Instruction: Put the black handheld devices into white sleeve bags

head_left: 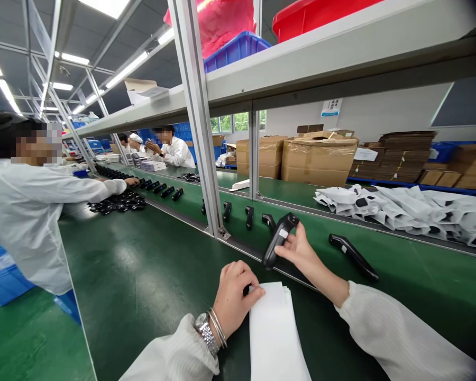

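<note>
My right hand [295, 246] grips a black curved device [280, 238] with a small white label, holding it tilted above the metal edge of the green conveyor. My left hand [236, 291], with a watch and bangles at the wrist, has its fingers pressed together at the top left corner of a stack of white sleeves [275, 333] lying on the dark green table [143, 275]. Another black device [353, 255] lies on the belt right of my right hand. Several more black devices [249, 217] lie along the belt to the left.
A metal post [198, 116] rises just beyond my hands, under a shelf [321, 63] with bins. Wrapped white pieces [412, 214] lie at the right. At the left a person in white [24, 211] reaches to the belt beside a black pile [119, 201]. Cartons [317, 161] stand behind.
</note>
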Tool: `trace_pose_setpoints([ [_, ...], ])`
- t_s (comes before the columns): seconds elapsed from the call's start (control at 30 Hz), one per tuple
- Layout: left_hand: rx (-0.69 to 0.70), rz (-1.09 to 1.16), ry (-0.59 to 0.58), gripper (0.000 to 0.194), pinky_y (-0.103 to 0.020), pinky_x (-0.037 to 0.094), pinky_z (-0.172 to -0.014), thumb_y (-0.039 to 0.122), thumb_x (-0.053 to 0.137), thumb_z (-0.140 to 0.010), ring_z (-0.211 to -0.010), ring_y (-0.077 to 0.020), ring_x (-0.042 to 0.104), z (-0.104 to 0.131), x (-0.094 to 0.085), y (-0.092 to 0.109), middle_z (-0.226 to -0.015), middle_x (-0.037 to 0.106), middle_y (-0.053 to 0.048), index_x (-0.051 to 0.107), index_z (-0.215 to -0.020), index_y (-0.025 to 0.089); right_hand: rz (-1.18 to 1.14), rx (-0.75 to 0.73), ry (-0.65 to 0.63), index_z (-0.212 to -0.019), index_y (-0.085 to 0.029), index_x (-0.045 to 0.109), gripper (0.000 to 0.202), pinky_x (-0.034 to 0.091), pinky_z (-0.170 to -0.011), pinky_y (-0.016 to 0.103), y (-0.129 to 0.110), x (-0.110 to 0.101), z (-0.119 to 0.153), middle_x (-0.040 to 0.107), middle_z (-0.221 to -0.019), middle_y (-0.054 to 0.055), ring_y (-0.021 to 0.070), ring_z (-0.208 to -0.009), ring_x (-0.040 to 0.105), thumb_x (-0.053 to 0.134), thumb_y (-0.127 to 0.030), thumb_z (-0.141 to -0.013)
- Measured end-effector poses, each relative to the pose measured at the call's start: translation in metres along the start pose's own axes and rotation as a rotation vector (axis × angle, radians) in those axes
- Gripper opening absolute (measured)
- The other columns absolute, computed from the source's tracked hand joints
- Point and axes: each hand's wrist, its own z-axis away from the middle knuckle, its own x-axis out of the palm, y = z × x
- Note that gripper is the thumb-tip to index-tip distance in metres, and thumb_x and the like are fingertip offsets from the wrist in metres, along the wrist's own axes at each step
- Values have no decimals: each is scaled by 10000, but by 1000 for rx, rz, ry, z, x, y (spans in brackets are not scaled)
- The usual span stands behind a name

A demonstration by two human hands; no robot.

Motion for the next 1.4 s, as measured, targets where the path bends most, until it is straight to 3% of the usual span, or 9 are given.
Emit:
trace_pose_setpoints([
  [0.13, -38, 90, 24, 106, -350, 369, -894, 174, 660, -798, -878, -182, 520, -1, -2, 2, -845, 529, 6, 596, -716, 196, -175, 15, -136, -1431, -425, 23, 1035, 520, -796, 365, -10, 18, 22, 541, -1110, 18, 155, -833, 624, 766, -280, -726],
  [0.33, -32, 231, 45, 92, -330, 401, -866, 180, 632, -816, -917, -194, 505, 1, -6, 15, -911, 509, -18, 597, -733, 199, -124, 31, -196, -1341, -392, 245, 726, 494, -751, 305, -10, 29, 32, 516, -1162, 19, 143, -831, 604, 720, -348, -794],
  [0.5, -42, 302, 190, 129, -319, 427, -825, 231, 564, -876, -922, -197, 505, 4, -6, 20, -912, 482, -29, 584, -752, 199, -53, 123, -388, -1019, -209, 600, 378, 456, -769, 298, -8, 42, 47, 566, -951, 26, 179, -879, 563, 546, -557, -881],
  [0.63, -138, 352, 262, 180, -324, 437, -826, 311, 567, -884, -908, -195, 523, 1, -4, 16, -914, 477, -25, 582, -744, 199, -281, 348, -533, -848, -189, 554, 350, 448, -687, 278, -12, 53, 57, 586, -770, -7, 156, -733, 584, 742, -470, -755],
  [0.83, -199, 258, 145, 184, -306, 417, -775, 291, 551, -871, -831, -173, 531, -4, -7, -5, -845, 524, -9, 564, -715, 193, -162, 242, -143, -784, -234, 457, 282, 369, -497, 222, -45, 20, 32, 436, -537, -91, 96, -451, 426, 596, -468, -859],
  [0.97, -266, -1, -99, 194, -339, 377, -787, 325, 721, -710, -851, -199, 523, 0, -9, -11, -873, 545, 4, 588, -790, 208, 580, -88, 233, -795, -238, 470, 214, 398, -592, 276, -61, -56, 1, 527, -629, -30, 161, -581, 522, 471, -422, -904],
  [1.1, -269, -66, -218, 159, -345, 358, -786, 279, 704, -716, -839, -196, 521, 4, -6, -6, -860, 545, 10, 576, -771, 203, 1261, 2, 412, -849, -217, 522, 116, 362, -644, 338, -49, -108, -21, 593, -740, 62, 284, -791, 578, 449, -306, -871],
  [1.27, -104, -50, -126, 193, -354, 355, -817, 208, 500, -907, -850, -176, 520, 1, -5, -2, -849, 570, 3, 566, -727, 191, 1161, 78, 165, -1012, -226, 547, 222, 411, -693, 308, -7, -74, -49, 651, -992, 63, 258, -922, 608, 539, -359, -834],
  [1.4, 29, -163, -102, 254, -390, 346, -875, 226, 465, -951, -797, -172, 501, 1, -8, -2, -779, 577, 6, 570, -722, 194, 1021, 193, 133, -1177, -217, 511, 495, 437, -704, 356, 19, -33, -79, 656, -989, 90, 299, -879, 630, 649, -436, -755],
])
